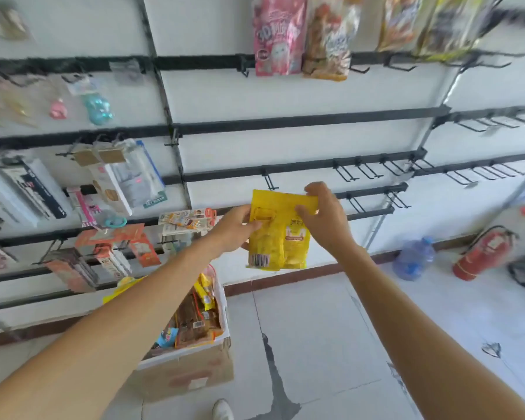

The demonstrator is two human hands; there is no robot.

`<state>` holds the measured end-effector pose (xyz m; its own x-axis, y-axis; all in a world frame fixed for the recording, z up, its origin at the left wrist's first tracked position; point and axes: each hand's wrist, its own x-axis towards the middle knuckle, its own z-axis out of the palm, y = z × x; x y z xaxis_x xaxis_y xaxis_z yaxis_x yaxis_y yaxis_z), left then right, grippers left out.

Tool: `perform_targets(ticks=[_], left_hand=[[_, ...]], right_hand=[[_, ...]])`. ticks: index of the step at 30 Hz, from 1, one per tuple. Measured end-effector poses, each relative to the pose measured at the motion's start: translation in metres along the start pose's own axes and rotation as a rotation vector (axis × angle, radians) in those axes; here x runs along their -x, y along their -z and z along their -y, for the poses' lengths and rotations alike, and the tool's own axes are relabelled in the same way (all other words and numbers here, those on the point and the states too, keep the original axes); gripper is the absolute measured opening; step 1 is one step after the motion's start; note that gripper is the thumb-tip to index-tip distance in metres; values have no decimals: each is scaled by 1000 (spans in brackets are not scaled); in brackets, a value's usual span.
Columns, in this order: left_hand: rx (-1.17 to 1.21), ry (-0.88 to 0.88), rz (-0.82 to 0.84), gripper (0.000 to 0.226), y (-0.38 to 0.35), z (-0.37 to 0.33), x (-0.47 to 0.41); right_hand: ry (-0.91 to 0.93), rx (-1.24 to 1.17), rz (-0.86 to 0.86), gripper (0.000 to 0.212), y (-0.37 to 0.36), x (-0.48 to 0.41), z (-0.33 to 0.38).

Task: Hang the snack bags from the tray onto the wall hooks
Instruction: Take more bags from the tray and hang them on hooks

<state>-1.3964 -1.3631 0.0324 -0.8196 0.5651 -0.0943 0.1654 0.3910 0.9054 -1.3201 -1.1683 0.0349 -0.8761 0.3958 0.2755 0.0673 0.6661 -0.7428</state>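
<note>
Pinching glossy, flat yellow bag (278, 237)

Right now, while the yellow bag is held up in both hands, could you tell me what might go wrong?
1. The right grip pinches the top edge of the yellow snack bag, so its fingers may block the bag's top from sliding onto the empty hook just above.
2. The left grip holds only the bag's side; if either lets go early, the bag could drop to the floor, beside the tray of snacks.
</note>
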Motion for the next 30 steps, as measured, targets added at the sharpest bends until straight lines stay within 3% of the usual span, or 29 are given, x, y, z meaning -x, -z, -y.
perform_targets(ticks=[3,7,10,12,15,18,21,23,25,27,30], left_hand=[[76,19,24,17,-19,-30,-19],[93,-23,40,15,-44,-65,-54],[167,-35,50,16,-66,-92,-80],[248,-17,52,17,-80,-109,-96],[280,-22,68,17,-100,-128,-117],[270,-101,145,14,-113,-143,-136],[201,-181,195,14,-124,-147,-148],[105,-191,135,22,-133,-145,-162],[70,-102,101,34,-139,-139,-177],[164,32,178,39,-146,-138,-192],[331,63,287,22,-164,-142,-214]], right_hand=[[-45,33,-132,54,18,4,-15],[-133,80,156,60,35,3,-24],[-114,205,142,81,36,-3,-27],[-118,292,59,78,39,-12,-31],[-168,306,-105,49,56,-25,-37],[-264,128,-228,33,73,-37,-49],[-355,-282,-309,23,90,-43,-65],[-406,-529,-339,29,102,-48,-77],[-448,-761,-298,38,116,-53,-84],[-459,-887,-264,33,130,-59,-97],[-474,-880,-229,24,153,-75,-126]])
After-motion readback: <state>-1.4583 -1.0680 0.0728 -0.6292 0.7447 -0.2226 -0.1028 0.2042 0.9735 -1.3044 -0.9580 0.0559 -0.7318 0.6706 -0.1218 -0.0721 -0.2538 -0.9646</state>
